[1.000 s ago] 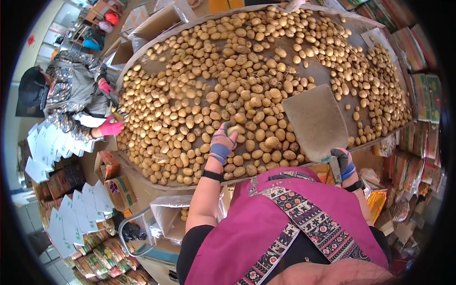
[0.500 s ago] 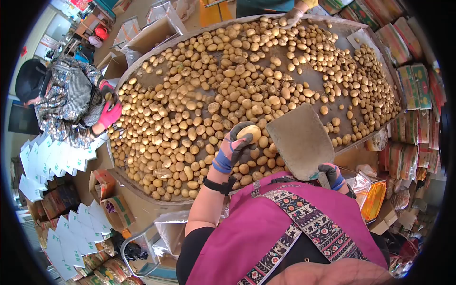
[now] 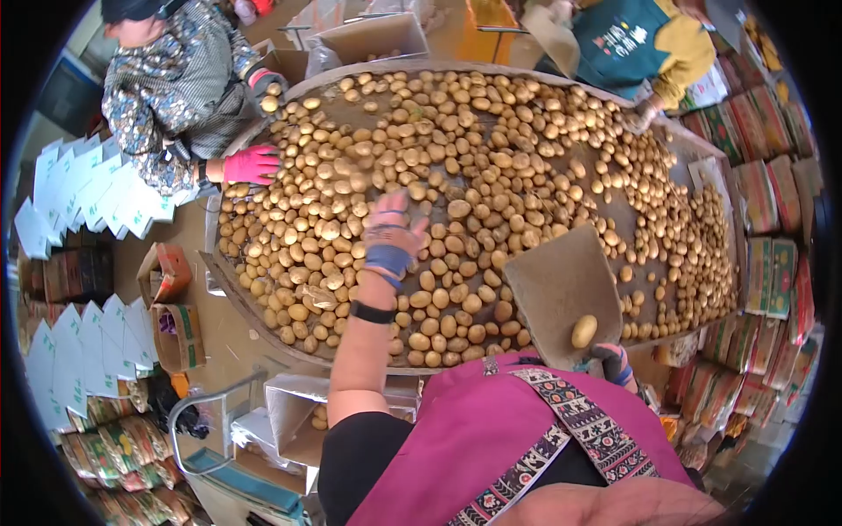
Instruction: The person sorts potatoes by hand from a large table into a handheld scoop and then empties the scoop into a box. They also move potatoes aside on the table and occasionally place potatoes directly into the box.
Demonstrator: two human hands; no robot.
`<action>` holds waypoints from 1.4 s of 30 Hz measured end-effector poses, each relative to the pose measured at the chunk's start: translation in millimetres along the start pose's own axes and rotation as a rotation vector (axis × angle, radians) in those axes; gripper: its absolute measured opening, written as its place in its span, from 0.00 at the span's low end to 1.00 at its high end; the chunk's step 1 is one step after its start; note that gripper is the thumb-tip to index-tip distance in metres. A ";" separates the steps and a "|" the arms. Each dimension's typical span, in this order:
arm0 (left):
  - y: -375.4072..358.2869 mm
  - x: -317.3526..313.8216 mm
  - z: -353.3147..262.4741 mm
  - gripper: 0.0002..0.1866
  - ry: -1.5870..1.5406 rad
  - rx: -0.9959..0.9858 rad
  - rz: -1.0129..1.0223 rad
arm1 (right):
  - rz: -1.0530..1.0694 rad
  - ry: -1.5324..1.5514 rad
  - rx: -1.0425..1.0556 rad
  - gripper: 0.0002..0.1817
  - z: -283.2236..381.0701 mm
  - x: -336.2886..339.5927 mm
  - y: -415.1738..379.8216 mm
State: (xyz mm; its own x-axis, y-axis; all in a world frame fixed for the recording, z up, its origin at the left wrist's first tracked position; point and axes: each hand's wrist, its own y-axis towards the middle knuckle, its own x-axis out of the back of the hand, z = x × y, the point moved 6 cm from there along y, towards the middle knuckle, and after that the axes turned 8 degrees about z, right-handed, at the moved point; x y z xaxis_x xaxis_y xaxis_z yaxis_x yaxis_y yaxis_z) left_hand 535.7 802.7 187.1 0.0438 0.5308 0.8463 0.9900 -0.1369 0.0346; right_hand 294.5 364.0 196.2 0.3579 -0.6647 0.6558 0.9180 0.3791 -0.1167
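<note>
My left hand (image 3: 392,237), in a grey, pink and blue glove, reaches over the potatoes (image 3: 474,302) spread on a large table. Its fingers are stretched out and a little blurred, with nothing seen in them. My right hand (image 3: 612,363), also gloved, is closed at the lower end of a wide flat scoop (image 3: 557,280); the handle is mostly hidden. One potato (image 3: 584,331) lies on the scoop near that hand. The scoop slants over the near edge of the table, in front of my apron.
A co-worker in pink gloves (image 3: 252,165) stands at the left edge, another in a green apron (image 3: 621,39) at the far side. The table has a raised rim (image 3: 254,337). Cardboard boxes (image 3: 377,39), folded white cartons (image 3: 88,351) and stacked printed cartons (image 3: 767,276) surround it.
The potato that was in my left hand is gone from it, and one now lies on the scoop. My left hand has opened and reached farther out. The view has shifted.
</note>
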 end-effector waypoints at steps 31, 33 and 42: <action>-43.0 -83.6 86.6 0.45 0.531 0.442 0.584 | -0.003 0.797 -0.287 0.06 -54.1 -36.5 79.8; -36.1 -97.0 54.8 0.46 0.336 0.435 0.518 | -0.013 0.825 -0.288 0.06 -53.0 -33.0 84.9; -46.3 0.6 112.6 0.30 -0.052 0.291 -0.004 | -0.166 0.999 -0.418 0.06 -62.5 -29.0 69.4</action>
State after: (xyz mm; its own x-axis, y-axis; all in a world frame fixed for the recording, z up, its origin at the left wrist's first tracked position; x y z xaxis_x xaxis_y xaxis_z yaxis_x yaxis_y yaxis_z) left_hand 505.1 903.6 126.2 0.0390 0.5738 0.8181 0.9867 0.1070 -0.1221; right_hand 358.5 369.3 122.4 0.0282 -0.9811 -0.1914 0.8856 0.1133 -0.4505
